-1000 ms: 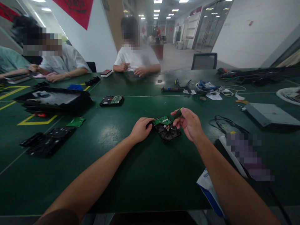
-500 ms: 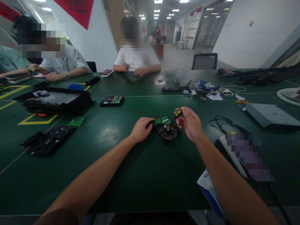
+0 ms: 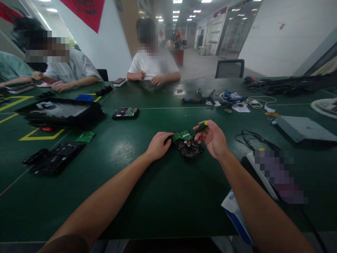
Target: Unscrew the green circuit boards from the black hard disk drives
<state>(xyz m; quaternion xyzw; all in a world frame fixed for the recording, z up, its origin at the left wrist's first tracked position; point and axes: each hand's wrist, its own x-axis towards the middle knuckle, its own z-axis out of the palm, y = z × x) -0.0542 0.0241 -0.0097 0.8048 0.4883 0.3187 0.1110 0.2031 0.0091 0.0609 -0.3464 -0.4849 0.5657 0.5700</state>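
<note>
A black hard drive point(image 3: 189, 149) lies on the green table, its green circuit board point(image 3: 183, 135) facing up at the far end. My left hand point(image 3: 159, 146) grips the drive's left edge, fingers closed around the far corner. In my right hand point(image 3: 214, 138) is a screwdriver point(image 3: 202, 127) with a dark green and yellow handle, tilted over the drive's right side. The thumb presses near the handle's yellow end. The screwdriver's tip is too small to make out against the board.
Left of my hands lie another hard drive point(image 3: 125, 113), a loose circuit board point(image 3: 85, 136), black plastic parts point(image 3: 58, 158) and a black tray point(image 3: 86, 114). On the right are a grey metal box point(image 3: 306, 128), cables point(image 3: 259, 137) and a blue-white packet point(image 3: 234, 214). Co-workers point(image 3: 155, 65) sit opposite.
The screwdriver handle has turned in my right fingers, and my fingers have shifted slightly to the left. My left hand and the hard drive stay in place.
</note>
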